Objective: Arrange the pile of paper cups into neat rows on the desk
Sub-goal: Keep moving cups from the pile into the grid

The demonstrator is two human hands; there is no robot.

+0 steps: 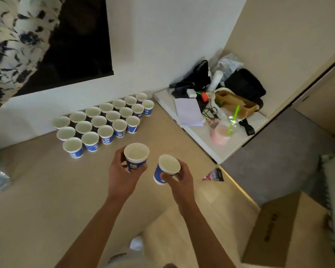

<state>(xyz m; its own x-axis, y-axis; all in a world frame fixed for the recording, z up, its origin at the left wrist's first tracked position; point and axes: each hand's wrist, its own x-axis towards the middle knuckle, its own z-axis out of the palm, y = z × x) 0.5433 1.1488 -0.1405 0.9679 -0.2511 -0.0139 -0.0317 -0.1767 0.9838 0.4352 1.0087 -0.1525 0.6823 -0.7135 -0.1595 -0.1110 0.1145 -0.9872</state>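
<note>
left hand (121, 176) grips cup (136, 158) | right hand (182, 179) grips tilted cup (163, 170) | cup rows (104, 121) ahead | pink drink (219, 134) right

white and orange characters on the blue bands of the paper cups (106, 140), way too blurry to make out, dark print down the side of the cardboard box (275, 231), also just a smudge, nothing actually readable anywhere tbh

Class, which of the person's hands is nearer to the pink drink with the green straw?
Right. The right hand, holding a cup, is below-left of the pink drink; the left hand is farther left, beyond it.
</note>
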